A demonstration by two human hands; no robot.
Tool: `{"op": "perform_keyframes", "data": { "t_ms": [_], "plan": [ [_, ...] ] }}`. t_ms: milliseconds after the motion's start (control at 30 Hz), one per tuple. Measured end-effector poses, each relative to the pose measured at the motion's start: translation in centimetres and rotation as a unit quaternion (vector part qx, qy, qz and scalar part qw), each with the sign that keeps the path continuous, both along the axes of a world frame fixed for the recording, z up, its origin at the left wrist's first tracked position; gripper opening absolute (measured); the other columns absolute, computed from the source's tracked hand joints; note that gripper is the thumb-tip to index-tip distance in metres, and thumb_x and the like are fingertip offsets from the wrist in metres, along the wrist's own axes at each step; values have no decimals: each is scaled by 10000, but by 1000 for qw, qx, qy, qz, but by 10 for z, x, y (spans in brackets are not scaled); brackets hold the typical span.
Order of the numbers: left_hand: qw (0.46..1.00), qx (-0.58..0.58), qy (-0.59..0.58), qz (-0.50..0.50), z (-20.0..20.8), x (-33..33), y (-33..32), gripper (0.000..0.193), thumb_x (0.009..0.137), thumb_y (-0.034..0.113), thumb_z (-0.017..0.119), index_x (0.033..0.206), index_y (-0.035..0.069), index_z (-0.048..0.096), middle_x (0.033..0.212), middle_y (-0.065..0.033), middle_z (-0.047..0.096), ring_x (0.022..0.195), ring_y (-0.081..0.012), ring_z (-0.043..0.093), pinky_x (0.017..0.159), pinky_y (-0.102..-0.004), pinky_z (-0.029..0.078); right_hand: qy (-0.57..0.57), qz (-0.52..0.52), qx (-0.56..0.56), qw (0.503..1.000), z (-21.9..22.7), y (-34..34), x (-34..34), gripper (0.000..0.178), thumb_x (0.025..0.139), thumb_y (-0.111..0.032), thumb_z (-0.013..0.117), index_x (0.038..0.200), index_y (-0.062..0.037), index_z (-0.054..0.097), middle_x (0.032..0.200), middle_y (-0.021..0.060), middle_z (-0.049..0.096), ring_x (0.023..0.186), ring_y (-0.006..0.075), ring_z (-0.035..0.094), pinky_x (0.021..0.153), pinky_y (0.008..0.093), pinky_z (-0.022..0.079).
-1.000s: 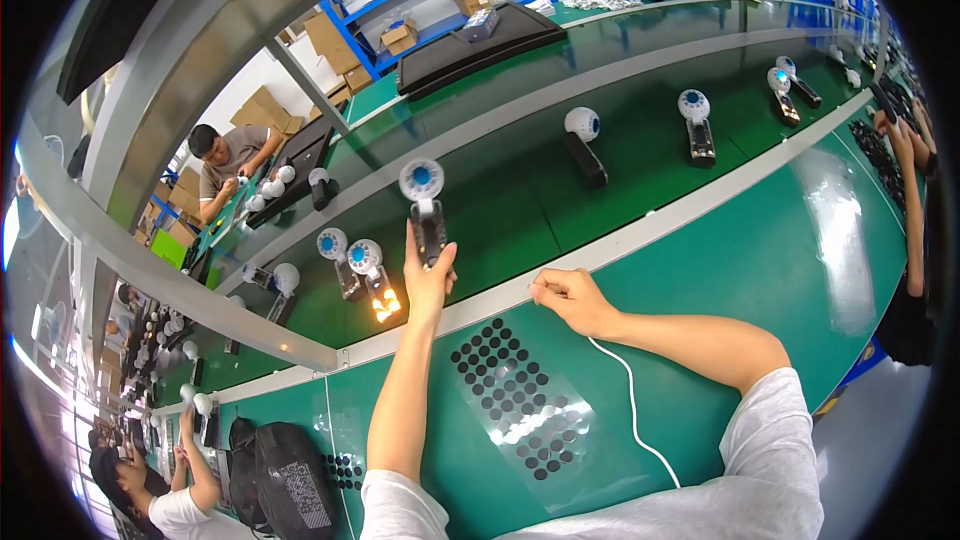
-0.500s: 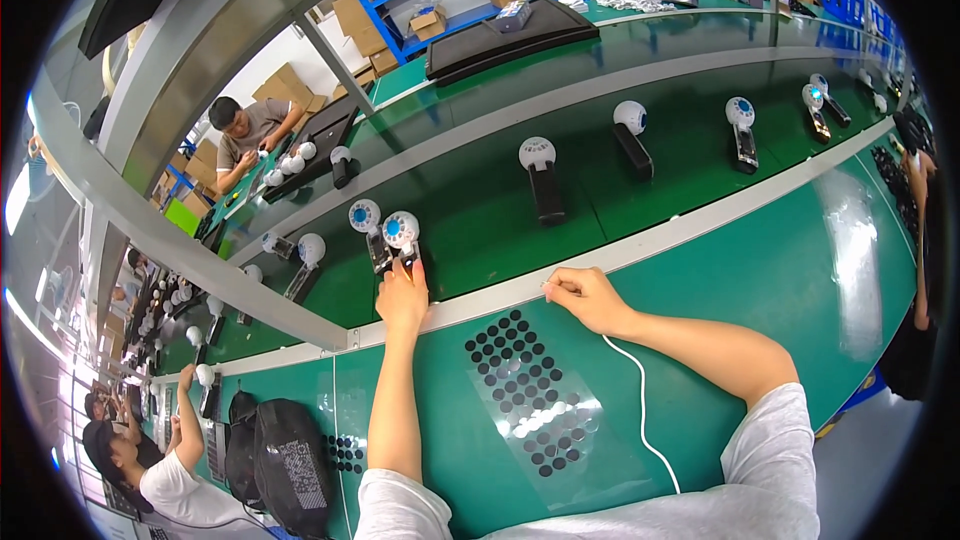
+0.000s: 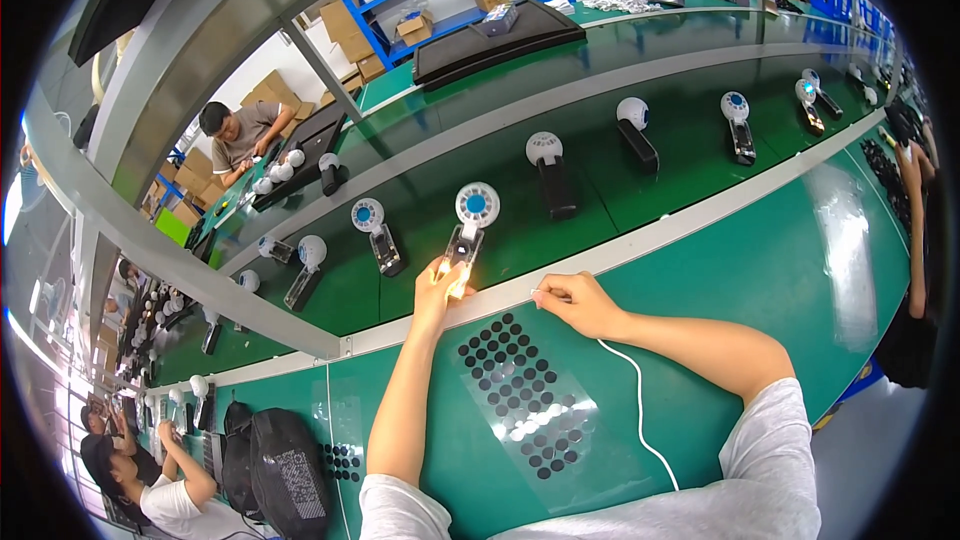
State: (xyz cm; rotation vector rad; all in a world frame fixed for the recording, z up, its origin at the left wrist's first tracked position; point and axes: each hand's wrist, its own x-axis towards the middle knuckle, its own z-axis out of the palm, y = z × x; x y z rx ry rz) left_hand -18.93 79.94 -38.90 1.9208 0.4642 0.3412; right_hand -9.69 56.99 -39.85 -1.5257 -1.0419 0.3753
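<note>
My left hand [image 3: 434,292] grips the lower handle of a handheld device [image 3: 477,206] with a round white vented head, a blue disc at its centre and a see-through handle. An orange-yellow glow shows at the handle's lower end, beside my fingers. The device is held head up over the near rail of the green conveyor [image 3: 400,290]. To its right, my right hand [image 3: 582,306] pinches the end of a white cable [image 3: 641,405]; the tip is mostly hidden by the fingers. The cable runs down the green table to my shirt. Device and cable end are apart.
Similar devices lie along the conveyor, one [image 3: 376,236] left of mine, another [image 3: 550,175] right. A clear sheet of black round stickers [image 3: 510,370] lies before me. Black bags [image 3: 285,470] stand at left, below a metal post [image 3: 200,260]. Other people work at left and far side.
My left hand has moved right with the device, away from the neighbouring one, and the handle now glows. My right hand has barely moved, still holding the cable.
</note>
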Motion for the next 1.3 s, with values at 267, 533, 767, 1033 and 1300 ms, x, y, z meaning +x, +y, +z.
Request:
{"op": "perform_keyframes", "data": {
  "t_ms": [267, 533, 767, 1033, 1300],
  "plan": [
    [909, -360, -185, -99, 1, 1, -56, 468, 815, 168, 556, 1214, -3, 383, 952, -159, 570, 597, -188, 555, 460, -245, 430, 47, 11, 10, 999, -4, 3, 3, 153, 859, -143, 533, 778, -23, 581, 547, -31, 459, 482, 61, 335, 461, 204, 269],
    [907, -351, -165, -167, 5, -5, -77, 598, 807, 130, 546, 1329, 20, 276, 976, -159, 564, 600, -184, 549, 491, -251, 452, 156, 0, 75, 985, -6, 4, 0, 153, 877, -143, 505, 813, -28, 583, 564, -20, 463, 500, 62, 353, 461, 208, 271],
    [918, -317, -155, -182, 12, -10, -79, 694, 777, 85, 579, 1374, 50, 226, 948, -153, 571, 596, -170, 539, 495, -237, 456, 138, 29, 65, 988, -10, 4, 3, 140, 887, -105, 488, 830, -23, 587, 597, -17, 459, 525, 48, 359, 477, 185, 279],
    [968, -149, -86, -184, 20, -11, -81, 793, 719, 39, 626, 1387, 62, 200, 911, -166, 560, 523, -158, 512, 403, -212, 412, 154, 40, 30, 987, -3, 3, 4, 172, 879, -108, 494, 761, -27, 589, 593, -19, 454, 533, 51, 359, 480, 184, 268],
    [944, -273, -91, -161, 18, -1, -75, 770, 722, 3, 620, 1387, 63, 237, 868, -134, 581, 482, -126, 492, 366, -209, 378, 127, 21, 39, 991, -7, 10, 12, 170, 857, -128, 516, 723, -35, 567, 573, -22, 449, 515, 57, 348, 474, 189, 267]
  ]
}}
